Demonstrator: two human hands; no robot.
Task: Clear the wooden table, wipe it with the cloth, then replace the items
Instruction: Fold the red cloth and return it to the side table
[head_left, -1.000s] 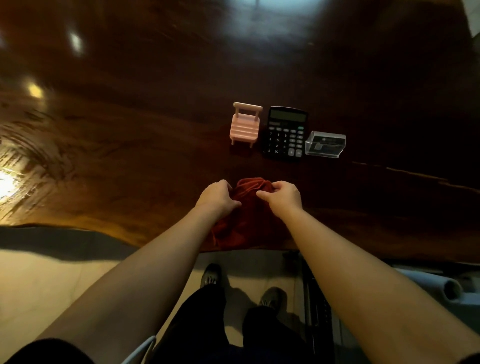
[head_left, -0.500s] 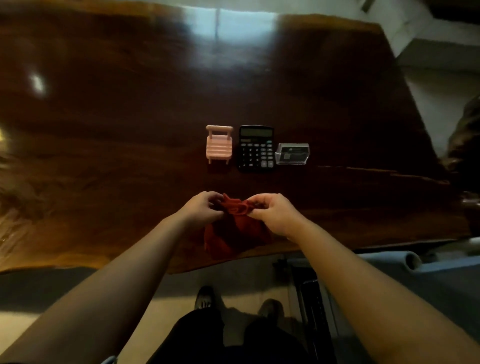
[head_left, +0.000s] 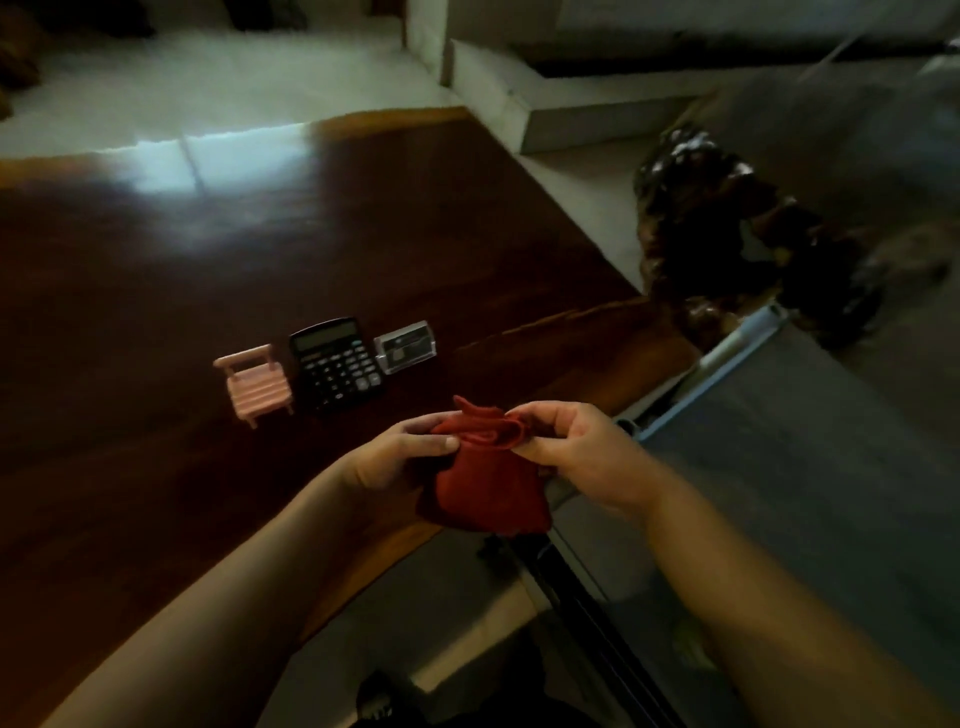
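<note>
A red cloth (head_left: 485, 478) hangs bunched between both hands, lifted above the near edge of the dark wooden table (head_left: 208, 270). My left hand (head_left: 400, 454) pinches its left side and my right hand (head_left: 576, 449) pinches its folded top on the right. Beyond the hands, three items stand in a row on the table: a small pink toy chair (head_left: 257, 384), a black calculator (head_left: 336, 364) and a clear plastic card holder (head_left: 406, 346).
The table's right end runs diagonally near a dark gnarled wooden piece (head_left: 727, 244) on the floor. A grey mat (head_left: 805, 467) with a rolled edge lies to the right. Black bars (head_left: 587, 613) and my shoes sit below the table edge.
The cloth has been lifted off the table edge and gathered up between both hands. The view has swung to the right, showing the table's end and the floor beyond.
</note>
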